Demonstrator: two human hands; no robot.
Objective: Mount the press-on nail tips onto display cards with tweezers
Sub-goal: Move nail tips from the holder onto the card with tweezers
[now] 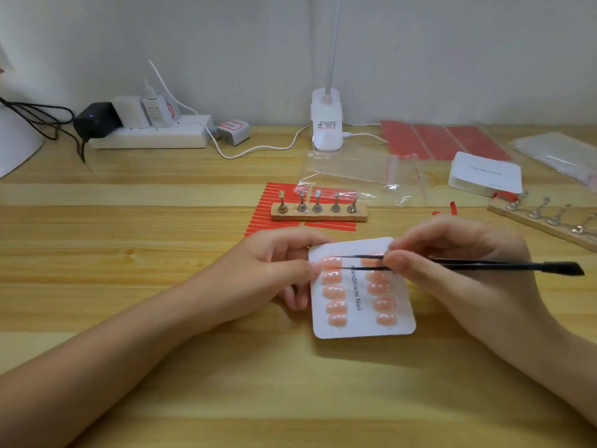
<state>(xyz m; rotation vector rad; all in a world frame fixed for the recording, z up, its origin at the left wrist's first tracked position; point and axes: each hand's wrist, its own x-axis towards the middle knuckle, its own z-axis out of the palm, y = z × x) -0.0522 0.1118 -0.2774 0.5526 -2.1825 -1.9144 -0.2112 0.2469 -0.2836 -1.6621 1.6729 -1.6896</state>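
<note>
A white display card (363,324) lies flat on the table (161,286), a little to the right of the middle. Two rows of small pink nail tips (334,291) sit on it, one row down each side of the words printed on the card. The left hand (277,263) comes in from 9 o'clock and its curled fingers hold the card's left edge, with fingertips just beside the top nail tip of the left row. The right hand (452,257) pinches thin black tweezers (468,264) between thumb and fingers. The two points are a little apart and reach toward 9 o'clock, to that top left nail tip (331,262); I cannot tell if they touch it. The nail tips look tiny, light, hard and shiny, so they could slip or pop away if squeezed too hard. It is best to grip one softly by its two long sides, near the middle. The card looks thin and bendy and could slide, so pressing its edge down is a good way to keep it in place. At 12 o'clock stands a wooden holder (319,212) with little metal stands on red strips (274,218).
</note>
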